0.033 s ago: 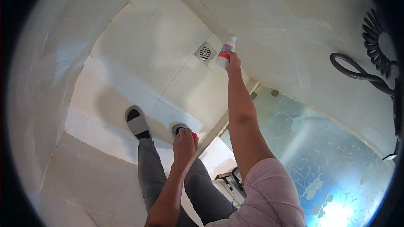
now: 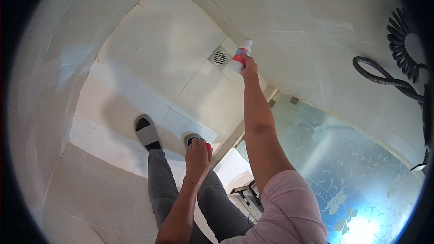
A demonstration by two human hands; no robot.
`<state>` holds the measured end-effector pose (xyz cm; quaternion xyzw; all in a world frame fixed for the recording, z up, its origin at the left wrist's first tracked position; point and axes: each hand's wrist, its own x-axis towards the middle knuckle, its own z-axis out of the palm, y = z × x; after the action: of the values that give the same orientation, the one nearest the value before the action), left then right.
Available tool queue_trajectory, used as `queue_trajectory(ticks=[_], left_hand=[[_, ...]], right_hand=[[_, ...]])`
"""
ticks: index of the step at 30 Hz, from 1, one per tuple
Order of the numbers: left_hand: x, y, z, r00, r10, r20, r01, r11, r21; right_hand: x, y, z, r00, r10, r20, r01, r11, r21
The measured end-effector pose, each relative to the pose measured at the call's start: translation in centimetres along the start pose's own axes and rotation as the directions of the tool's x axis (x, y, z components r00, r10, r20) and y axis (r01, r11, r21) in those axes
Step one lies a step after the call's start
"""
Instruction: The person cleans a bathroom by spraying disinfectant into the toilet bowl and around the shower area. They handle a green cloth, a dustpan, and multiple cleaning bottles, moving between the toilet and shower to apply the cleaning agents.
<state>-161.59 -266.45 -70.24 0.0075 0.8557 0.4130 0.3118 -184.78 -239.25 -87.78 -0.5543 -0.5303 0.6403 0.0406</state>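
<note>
Stretched out ahead, my right hand [image 2: 249, 66] grips a white plastic bottle [image 2: 237, 66] with a red and blue label. The bottle is tilted, its narrow white top toward the wall, close beside the square floor drain [image 2: 219, 58]. Whether anything flows from it is too small to tell. Lower down, above my right foot, my left hand [image 2: 197, 156] is closed around a small red object [image 2: 208, 146], perhaps a cap. The fingers hide most of it.
Pale tiled walls [image 2: 294, 22] meet the tiled floor [image 2: 149, 49]. A frosted glass panel [image 2: 316, 140] with a floral pattern stands at the right. A coiled black hose [image 2: 382, 79] hangs on the right wall. My slippered feet [image 2: 147, 133] stand on the floor, beside a squeegee-like tool [image 2: 242, 191].
</note>
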Motion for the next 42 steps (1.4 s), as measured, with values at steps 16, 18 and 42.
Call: queue_trajectory(ticks=[16, 18, 42], left_hand=[[-3.2, -3.5, -0.5, 0.957, -0.046, -0.286, -0.011, 0.980, -0.196], [-5.8, -4.4, -2.5, 0.926, -0.075, -0.371, 0.008, 0.984, -0.179], [-19.3, -9.8, -18.5, 0.700, -0.400, -0.591, 0.231, 0.911, -0.342]], right_hand=[[-13.5, -6.8, 1.2, 0.818, -0.091, 0.567, -0.129, 0.933, 0.335], [-18.7, -9.1, 3.0, 0.801, -0.110, 0.588, -0.041, 0.971, 0.238], [-30.1, -31.8, 31.3, 0.547, -0.611, 0.572, 0.675, -0.082, -0.733]])
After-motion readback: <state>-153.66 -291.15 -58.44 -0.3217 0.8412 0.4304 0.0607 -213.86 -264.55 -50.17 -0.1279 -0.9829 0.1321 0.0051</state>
